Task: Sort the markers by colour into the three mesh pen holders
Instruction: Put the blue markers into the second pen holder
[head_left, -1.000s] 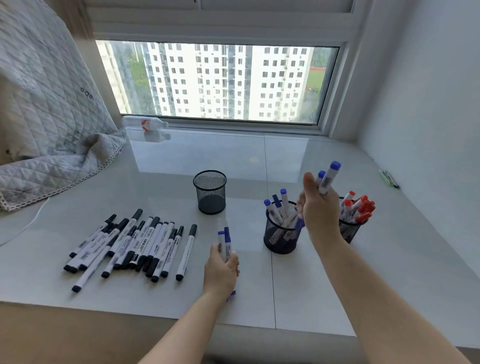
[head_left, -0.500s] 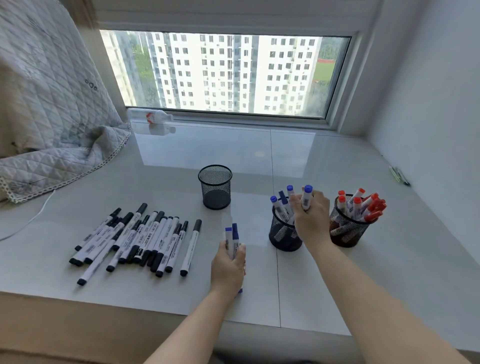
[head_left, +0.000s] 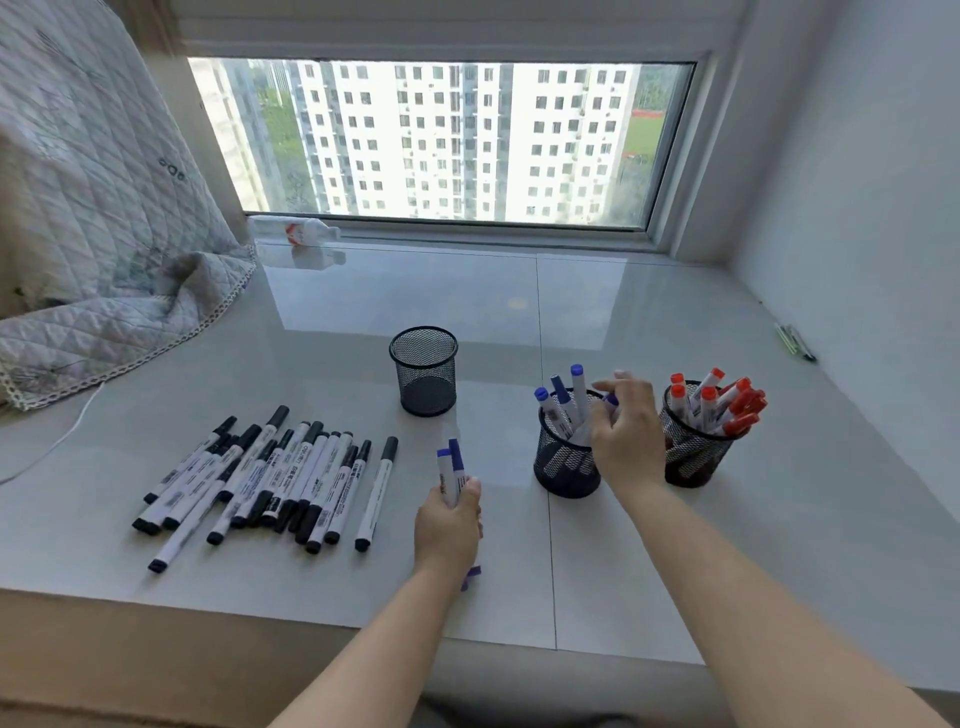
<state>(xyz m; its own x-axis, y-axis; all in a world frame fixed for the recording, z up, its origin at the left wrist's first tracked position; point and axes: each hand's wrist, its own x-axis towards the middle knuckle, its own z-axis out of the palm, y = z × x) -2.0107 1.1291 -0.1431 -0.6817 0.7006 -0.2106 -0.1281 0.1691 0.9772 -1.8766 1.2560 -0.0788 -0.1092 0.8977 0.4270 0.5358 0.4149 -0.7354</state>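
Gripping two blue-capped white markers (head_left: 451, 470) in its fist, the left hand (head_left: 449, 525) holds them above the pale glossy desk (head_left: 727, 545), just left of the middle black mesh pen holder (head_left: 566, 457). Their long axis runs near upright, leaning slightly away from the person, blue caps at the top and the lower ends poking out below the wrist.

The right hand (head_left: 626, 436) hangs over that middle holder with loosely curled fingers (head_left: 613, 387) right among the blue markers already standing in it (head_left: 563, 400). I cannot tell whether it is pinching one or has let go; a blue cap shows just at the fingertips.

To finish this step well, I would say the right hand should settle the marker fully down so it leans against the rim rather than tipping the holder, then lift clear before the left brings its pair across. Those two want turning cap-up and dropping straight in, matching the others, which stand caps up and fanned slightly left.

The red-capped markers (head_left: 722, 402) fill the right black mesh holder (head_left: 691, 452), caps up and splayed rightward. A far black mesh holder (head_left: 424, 371) stands empty. The black-capped markers (head_left: 270, 478) lie flat in a loose row on the left, long axes running away from the person, most caps at the far end.
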